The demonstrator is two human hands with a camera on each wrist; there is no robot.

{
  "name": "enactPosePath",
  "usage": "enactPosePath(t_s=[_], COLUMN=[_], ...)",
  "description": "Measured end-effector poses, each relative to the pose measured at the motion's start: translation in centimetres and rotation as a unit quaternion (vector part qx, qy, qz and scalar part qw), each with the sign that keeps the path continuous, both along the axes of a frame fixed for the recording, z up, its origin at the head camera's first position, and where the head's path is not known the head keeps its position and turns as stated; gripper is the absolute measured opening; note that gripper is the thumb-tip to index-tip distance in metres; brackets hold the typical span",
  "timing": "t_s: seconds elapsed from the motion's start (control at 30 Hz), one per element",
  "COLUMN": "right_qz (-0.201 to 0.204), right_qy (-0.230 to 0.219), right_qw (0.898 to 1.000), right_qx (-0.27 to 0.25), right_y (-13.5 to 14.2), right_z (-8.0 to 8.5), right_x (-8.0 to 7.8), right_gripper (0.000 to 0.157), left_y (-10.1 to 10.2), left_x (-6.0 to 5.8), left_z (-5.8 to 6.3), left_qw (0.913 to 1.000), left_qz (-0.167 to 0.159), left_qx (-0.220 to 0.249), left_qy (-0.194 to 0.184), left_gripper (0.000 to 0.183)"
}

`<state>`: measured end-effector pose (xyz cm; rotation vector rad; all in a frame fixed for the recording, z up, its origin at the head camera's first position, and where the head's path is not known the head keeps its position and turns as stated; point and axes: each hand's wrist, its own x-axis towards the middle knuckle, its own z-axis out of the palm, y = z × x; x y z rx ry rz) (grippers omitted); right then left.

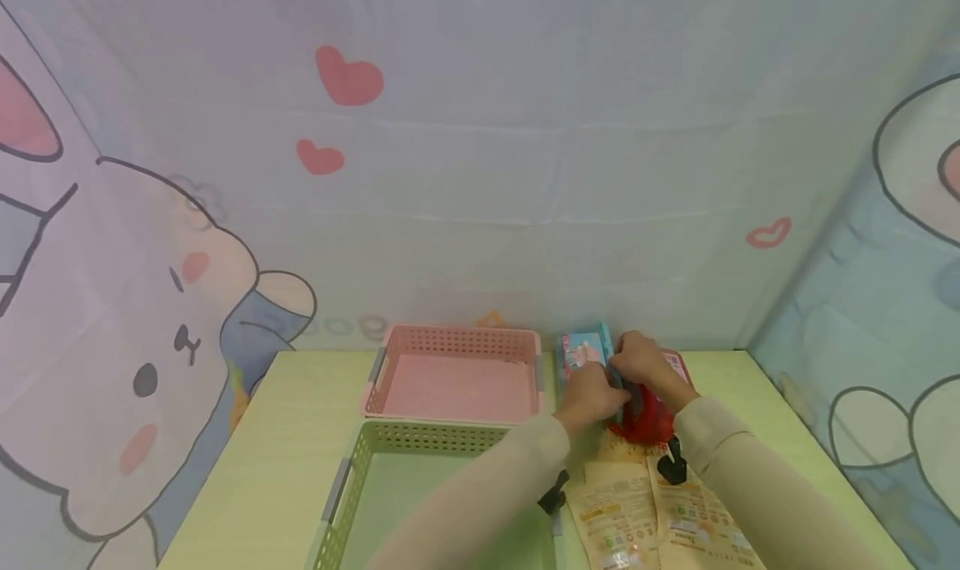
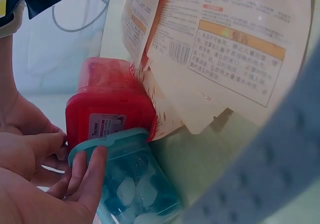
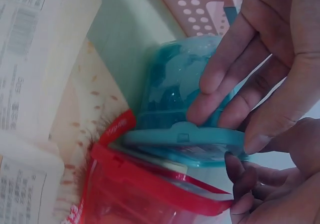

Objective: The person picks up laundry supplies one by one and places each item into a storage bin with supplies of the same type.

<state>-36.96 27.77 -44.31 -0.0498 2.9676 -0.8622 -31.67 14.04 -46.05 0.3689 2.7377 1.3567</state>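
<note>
A teal see-through plastic box (image 3: pixel 172 91) with a teal lid (image 3: pixel 185 138) stands at the back right of the table, pale shapes visible inside it. My left hand (image 1: pixel 595 397) grips it, fingers along its side and thumb at the lid's edge. Across from it, my right hand (image 1: pixel 645 360) has its curled fingertips at the same lid's corner, close to the left thumb. Right against the teal box is a red see-through box (image 2: pixel 112 103) with a small printed label; its red lid (image 3: pixel 155 184) faces the teal one. In the head view, both hands partly hide the boxes.
A pink perforated basket (image 1: pixel 453 332) stands left of the boxes, with a green basket (image 1: pixel 420 437) in front of it. Printed paper packets (image 1: pixel 615 516) lie in front of the red box. A blue-and-pink box (image 1: pixel 583 349) stands behind my left hand, near the backdrop (image 1: pixel 480 153).
</note>
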Motion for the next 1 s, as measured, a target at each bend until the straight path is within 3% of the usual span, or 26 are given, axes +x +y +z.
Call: enactPosePath(t_s=[0.27, 0.3, 0.33, 0.37, 0.5, 0.53, 0.6, 0.7, 0.83, 0.9, 1.0], right_qz=[-0.001, 0.002, 0.005, 0.007, 0.019, 0.021, 0.026, 0.033, 0.042, 0.048, 0.066], right_qy=[-0.008, -0.010, -0.011, -0.012, -0.015, -0.015, -0.016, -0.025, -0.041, -0.049, -0.055], right_qw=[0.996, 0.996, 0.996, 0.996, 0.995, 0.995, 0.995, 0.994, 0.992, 0.991, 0.989], right_qx=[-0.083, -0.083, -0.083, -0.086, -0.092, -0.093, -0.092, -0.101, -0.112, -0.119, -0.125], right_y=[-0.9, -1.0, -1.1, -1.2, -1.9, -2.0, -2.3, -2.5, -2.6, -2.5, -2.2], right_z=[0.9, 1.0, 1.0, 1.1, 1.3, 1.4, 1.5, 1.6, 1.6, 1.5, 1.4], right_x=[0.5, 0.6, 0.6, 0.6, 0.7, 0.8, 1.0, 1.2, 1.1, 1.0, 1.0], right_gripper=[0.014, 0.015, 0.015, 0.015, 0.017, 0.017, 0.016, 0.014, 0.019, 0.021, 0.024], left_y=[-0.1, 0.3, 0.4, 0.4, 0.5, 0.1, -0.3, -1.2, -2.7, -3.0, -3.1], left_x=[-0.6, -1.6, -2.2, -2.2, -4.6, -4.3, -4.9, -4.0, -1.2, -0.4, -0.2], left_z=[0.5, -1.0, -1.8, -1.9, -4.5, -3.8, -4.5, -3.2, 0.5, 1.2, 1.3], left_qw=[0.9987, 0.9974, 0.9965, 0.9943, 0.9888, 0.9896, 0.9904, 0.9910, 0.9927, 0.9929, 0.9928], left_qz=[0.047, 0.057, 0.060, 0.067, 0.065, 0.055, 0.043, 0.026, -0.001, -0.005, -0.010], left_qx=[-0.021, -0.038, -0.049, -0.070, -0.123, -0.125, -0.127, -0.130, -0.120, -0.119, -0.119], left_qy=[0.004, 0.024, 0.032, 0.046, 0.054, 0.043, 0.034, 0.019, -0.012, -0.003, 0.005], left_gripper=[0.061, 0.058, 0.056, 0.051, 0.042, 0.041, 0.043, 0.043, 0.047, 0.048, 0.049])
